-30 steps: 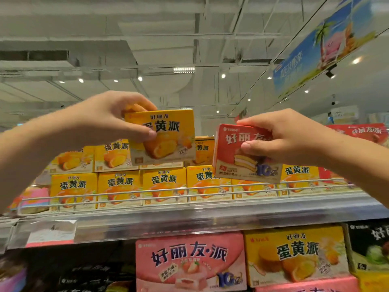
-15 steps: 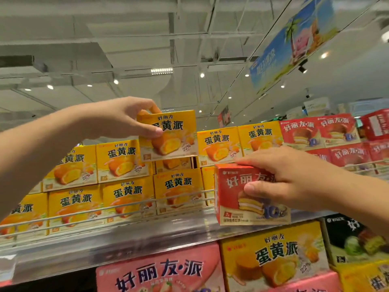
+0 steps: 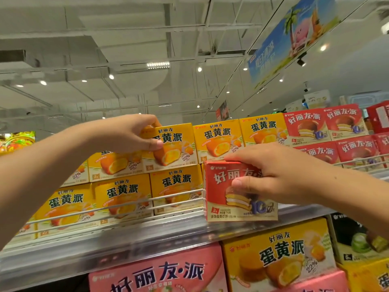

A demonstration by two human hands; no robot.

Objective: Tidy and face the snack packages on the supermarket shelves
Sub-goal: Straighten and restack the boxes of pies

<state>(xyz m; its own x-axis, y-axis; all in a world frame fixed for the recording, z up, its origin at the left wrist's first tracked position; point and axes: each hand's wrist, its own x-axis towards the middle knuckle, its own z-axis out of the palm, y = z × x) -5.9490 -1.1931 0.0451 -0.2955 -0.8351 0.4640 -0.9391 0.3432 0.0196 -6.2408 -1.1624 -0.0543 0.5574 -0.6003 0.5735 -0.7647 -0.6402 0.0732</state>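
At nine o'clock a bare forearm reaches in from the left edge, and the left hand closes its grip on a yellow box in the upper row of the top shelf: the fingers curl over the box's top left corner and the thumb presses its front face. That box sits on top of the lower yellow boxes, which stand in a row behind the white wire rail running along the shelf front. Toward one o'clock from the held box, two more upper yellow boxes stand side by side, faces forward. Near the centre, at about four o'clock from the left hand, the right hand grips a red box held upright in front of the shelf edge, fingers over its top and thumb pressed on the printed face; whether the box's base touches the shelf cannot be told. At two to three o'clock, stacked red boxes fill the right end of the top shelf. At six o'clock, on the shelf below, sit a large pink box, a large yellow box and a black box.
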